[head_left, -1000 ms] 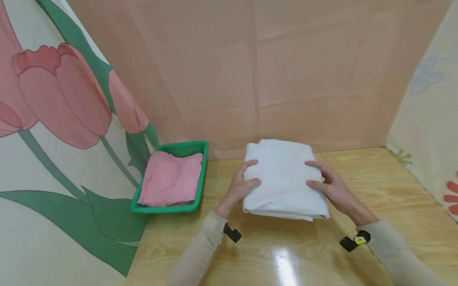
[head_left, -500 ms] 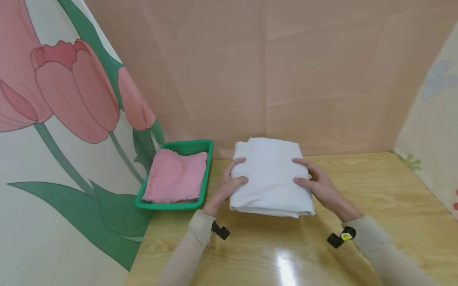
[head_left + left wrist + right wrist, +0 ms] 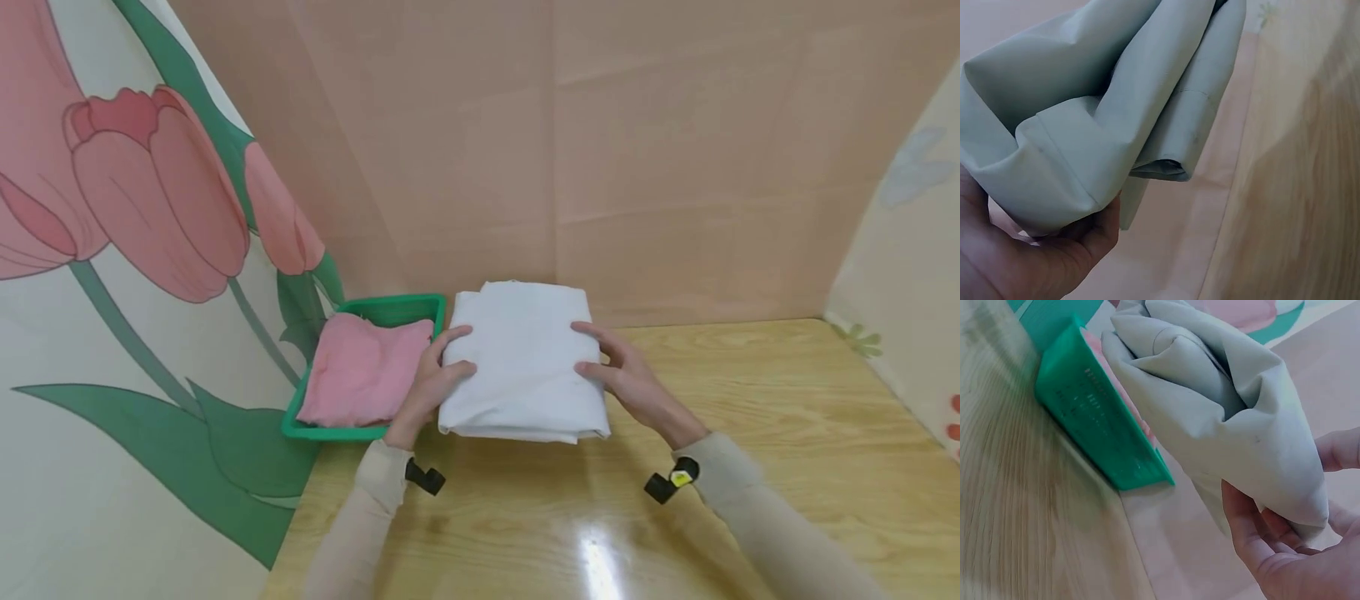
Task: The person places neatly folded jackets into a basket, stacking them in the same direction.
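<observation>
A thick, folded white cloth [image 3: 525,362] is held above the table between both hands. My left hand [image 3: 431,379] grips its left side, thumb on top and other fingers curled beneath, as the left wrist view shows with the cloth's folded layers [image 3: 1079,131]. On the opposite side my right hand [image 3: 637,383] grips the cloth the same way; in the right wrist view its fingers [image 3: 1247,531] wrap under the edge. Just left of my left hand stands a green plastic basket [image 3: 337,432] with a folded pink cloth [image 3: 367,371] in it.
The wooden table [image 3: 750,433] stretches out to the right and front. Behind it hangs a pinkish-beige sheet [image 3: 637,167]. A wall with painted tulips [image 3: 165,200] stands close on the left, and a pale wall [image 3: 900,275] borders the right.
Both hands have carried the white cloth leftward, close to the green basket. The grip on it looks the same. The head view has shifted slightly.
</observation>
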{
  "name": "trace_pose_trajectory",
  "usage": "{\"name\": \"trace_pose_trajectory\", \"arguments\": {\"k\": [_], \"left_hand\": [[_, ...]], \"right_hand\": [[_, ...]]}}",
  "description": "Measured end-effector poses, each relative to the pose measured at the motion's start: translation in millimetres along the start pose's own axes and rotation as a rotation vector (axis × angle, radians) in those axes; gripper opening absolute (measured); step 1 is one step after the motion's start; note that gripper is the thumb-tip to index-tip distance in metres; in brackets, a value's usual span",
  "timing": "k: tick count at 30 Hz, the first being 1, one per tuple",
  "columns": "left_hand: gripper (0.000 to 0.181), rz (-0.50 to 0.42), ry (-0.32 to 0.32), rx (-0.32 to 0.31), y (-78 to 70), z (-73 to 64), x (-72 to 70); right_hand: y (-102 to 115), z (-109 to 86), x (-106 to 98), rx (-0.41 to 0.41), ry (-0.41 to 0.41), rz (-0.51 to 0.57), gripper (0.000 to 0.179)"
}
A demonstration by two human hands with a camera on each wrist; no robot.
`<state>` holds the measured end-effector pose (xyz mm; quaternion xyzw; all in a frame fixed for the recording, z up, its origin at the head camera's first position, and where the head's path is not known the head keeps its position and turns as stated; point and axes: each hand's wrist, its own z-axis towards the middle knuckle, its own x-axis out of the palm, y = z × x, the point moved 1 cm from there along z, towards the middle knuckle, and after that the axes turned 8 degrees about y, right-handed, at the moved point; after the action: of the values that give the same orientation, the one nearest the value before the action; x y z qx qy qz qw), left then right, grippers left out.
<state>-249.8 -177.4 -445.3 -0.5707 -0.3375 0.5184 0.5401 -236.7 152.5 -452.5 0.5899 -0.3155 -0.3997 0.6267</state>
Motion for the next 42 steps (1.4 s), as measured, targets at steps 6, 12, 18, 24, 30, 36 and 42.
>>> {"name": "trace_pose_trajectory", "arguments": {"k": [6, 12, 18, 24, 30, 36, 42], "left_hand": [[0.062, -0.002, 0.006, -0.037, -4.3, -1.1, -23.9], [0.062, -0.054, -0.006, -0.140, -7.7, -6.1, -46.8], [0.059, -0.016, -0.023, -0.160, -7.7, -9.8, -70.6], [0.057, 0.040, -0.051, -0.183, -10.6, -13.7, -91.8], [0.058, 0.102, -0.085, -0.215, -9.5, -18.9, -110.9], [0.057, 0.192, -0.108, -0.238, -4.5, -20.8, -129.7], [0.060, 0.236, -0.100, -0.177, -2.8, -21.2, -146.8]], "right_hand": [[3.2, 16.5, 13.6, -0.013, 0.039, 0.057, 0.069], [5.8, 36.4, 27.4, -0.017, 0.081, 0.066, 0.069], [6.8, 53.3, 42.2, -0.024, 0.109, 0.042, 0.068], [7.5, 69.4, 57.5, -0.033, 0.136, 0.034, 0.068], [8.6, 83.6, 73.8, -0.045, 0.157, 0.044, 0.070], [7.9, 95.2, 87.9, -0.045, 0.163, 0.055, 0.071], [0.5, 102.3, 105.1, -0.051, 0.161, 0.080, 0.072]]}}
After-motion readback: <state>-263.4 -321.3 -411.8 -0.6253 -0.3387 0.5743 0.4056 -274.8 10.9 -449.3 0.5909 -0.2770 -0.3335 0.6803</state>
